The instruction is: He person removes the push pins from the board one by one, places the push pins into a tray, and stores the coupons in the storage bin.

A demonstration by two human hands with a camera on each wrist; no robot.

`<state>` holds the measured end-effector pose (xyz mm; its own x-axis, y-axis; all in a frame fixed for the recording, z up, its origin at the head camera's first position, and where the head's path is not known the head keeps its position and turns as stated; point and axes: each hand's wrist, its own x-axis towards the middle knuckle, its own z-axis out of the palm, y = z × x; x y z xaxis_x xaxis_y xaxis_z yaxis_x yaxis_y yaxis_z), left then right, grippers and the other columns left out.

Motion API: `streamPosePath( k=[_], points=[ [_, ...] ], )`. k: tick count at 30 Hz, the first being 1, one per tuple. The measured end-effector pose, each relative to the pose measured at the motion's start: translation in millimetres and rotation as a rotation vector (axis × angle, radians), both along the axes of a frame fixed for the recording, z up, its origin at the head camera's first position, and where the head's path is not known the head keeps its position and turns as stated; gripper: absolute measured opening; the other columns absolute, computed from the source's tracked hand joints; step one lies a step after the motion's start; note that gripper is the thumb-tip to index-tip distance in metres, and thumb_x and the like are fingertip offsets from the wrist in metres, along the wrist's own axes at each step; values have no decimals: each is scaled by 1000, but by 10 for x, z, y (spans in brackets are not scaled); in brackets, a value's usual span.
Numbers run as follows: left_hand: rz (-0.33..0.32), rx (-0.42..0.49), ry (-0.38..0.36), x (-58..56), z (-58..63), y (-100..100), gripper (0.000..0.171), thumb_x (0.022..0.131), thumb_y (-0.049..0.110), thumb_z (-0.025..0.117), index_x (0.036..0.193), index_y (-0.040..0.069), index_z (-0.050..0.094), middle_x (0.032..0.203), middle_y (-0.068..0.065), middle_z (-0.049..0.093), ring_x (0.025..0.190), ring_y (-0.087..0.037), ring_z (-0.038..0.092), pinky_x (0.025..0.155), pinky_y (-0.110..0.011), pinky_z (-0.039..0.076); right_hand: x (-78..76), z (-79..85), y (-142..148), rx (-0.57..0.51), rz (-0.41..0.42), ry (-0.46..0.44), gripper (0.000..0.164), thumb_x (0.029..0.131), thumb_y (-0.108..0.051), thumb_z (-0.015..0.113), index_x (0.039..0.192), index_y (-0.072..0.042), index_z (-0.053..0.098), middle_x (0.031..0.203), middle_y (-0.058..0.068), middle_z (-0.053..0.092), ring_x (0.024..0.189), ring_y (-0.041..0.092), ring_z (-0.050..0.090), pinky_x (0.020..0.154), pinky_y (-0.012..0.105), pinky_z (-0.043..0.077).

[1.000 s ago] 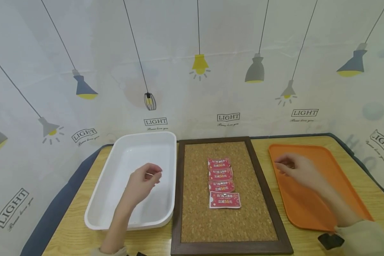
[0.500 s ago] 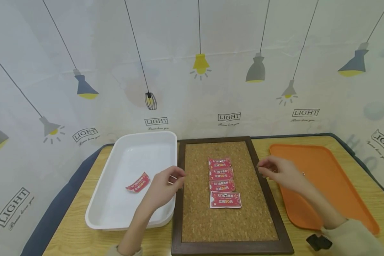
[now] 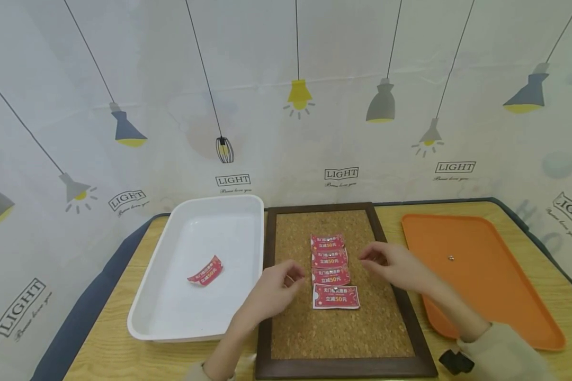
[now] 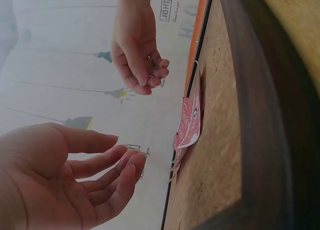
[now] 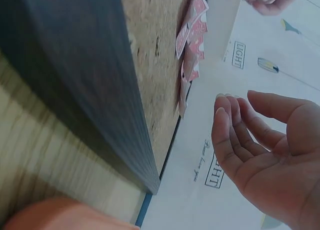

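Several pink coupons (image 3: 336, 300) hang in an overlapping column on a cork board (image 3: 305, 338), each with a small silver pin at its upper middle. The lowest coupon lies on top and shows whole. My left hand (image 3: 273, 290) hovers over the board's left side, its loosely bent fingers close to the coupons and holding nothing. On the other side my right hand (image 3: 395, 266) hovers over the right part of the board, fingers relaxed. In the right wrist view, a gap shows between the thumb and fingers of that hand (image 5: 265, 145), with nothing held.
At left, a white tub (image 3: 171, 317) holds one loose, curled pink coupon (image 3: 206, 272). An orange tray (image 3: 495, 296) at right bears a small silver pin (image 3: 450, 258). The board's dark wooden frame (image 3: 348, 369) sits between them. A printed cloth (image 3: 267, 132) hangs behind the table.
Both hands have moved inward over the cork board, the left from the white tub, the right from the orange tray. The loose coupon and silver pin they covered now show.
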<state>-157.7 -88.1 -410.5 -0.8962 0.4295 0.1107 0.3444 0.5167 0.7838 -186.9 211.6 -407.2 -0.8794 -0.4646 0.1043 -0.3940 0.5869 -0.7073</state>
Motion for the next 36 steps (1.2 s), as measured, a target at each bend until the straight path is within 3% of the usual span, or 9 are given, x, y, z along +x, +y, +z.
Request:
streamPosePath(
  k=[11,27,36],
  points=[
    [10,-29,-20,-55,-197,147,10,92,3,64,101,-1,66,91,-4,68,79,-14,63,71,-27,52,-34,-111,-210,-17,101,-49,14,99,-12,63,107,-2,69,94,3,70,81,13,65,70,27,53],
    [42,-100,-69,-66,-281,295,14,88,2,69,101,0,66,86,-6,68,77,-16,63,66,-30,51,-104,-183,-391,84,246,-78,8,95,-5,66,97,-7,73,92,-1,72,75,7,57,68,27,49],
    [69,-123,-82,-91,-290,316,8,88,-1,68,95,1,66,77,-1,62,66,-11,52,57,-27,43,-116,-193,-439,113,253,-116,9,95,-4,66,98,-7,74,91,-2,71,72,5,53,65,25,47]
  ],
)
